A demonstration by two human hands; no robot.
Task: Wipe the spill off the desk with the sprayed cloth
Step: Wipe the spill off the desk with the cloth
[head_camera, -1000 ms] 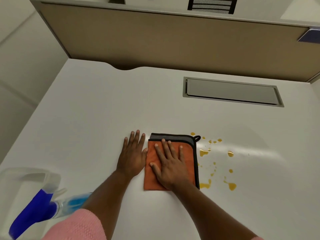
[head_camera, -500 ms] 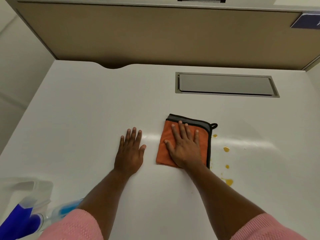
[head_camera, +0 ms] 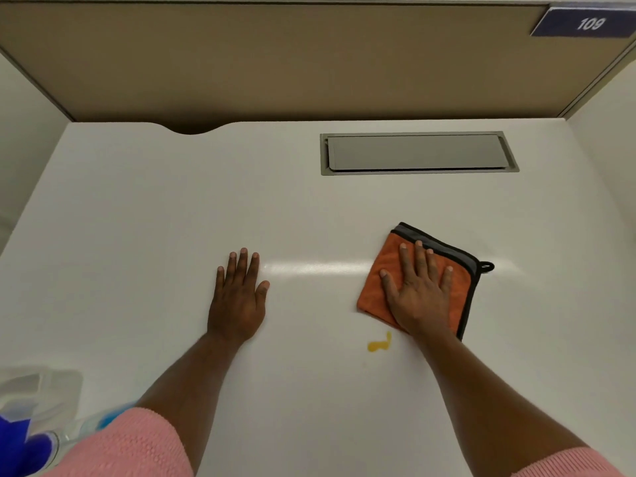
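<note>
A folded orange cloth [head_camera: 373,290] with a grey band and black trim lies on the white desk [head_camera: 137,235], right of centre. My right hand [head_camera: 418,290] presses flat on the cloth, fingers spread. One yellow-orange spill mark [head_camera: 378,344] shows on the desk just below the cloth's near-left corner. My left hand [head_camera: 239,296] rests flat on the bare desk to the left, fingers apart, holding nothing.
A grey recessed cable hatch [head_camera: 418,153] sits in the desk at the back right. A tan partition [head_camera: 275,63] with a blue "109" label [head_camera: 585,24] rises behind. A spray bottle [head_camera: 24,438] with blue liquid lies at the near-left corner.
My right hand has slid the cloth to the right across the spill; most drops seen before are gone from view, leaving one mark. My left hand stays flat in place.
</note>
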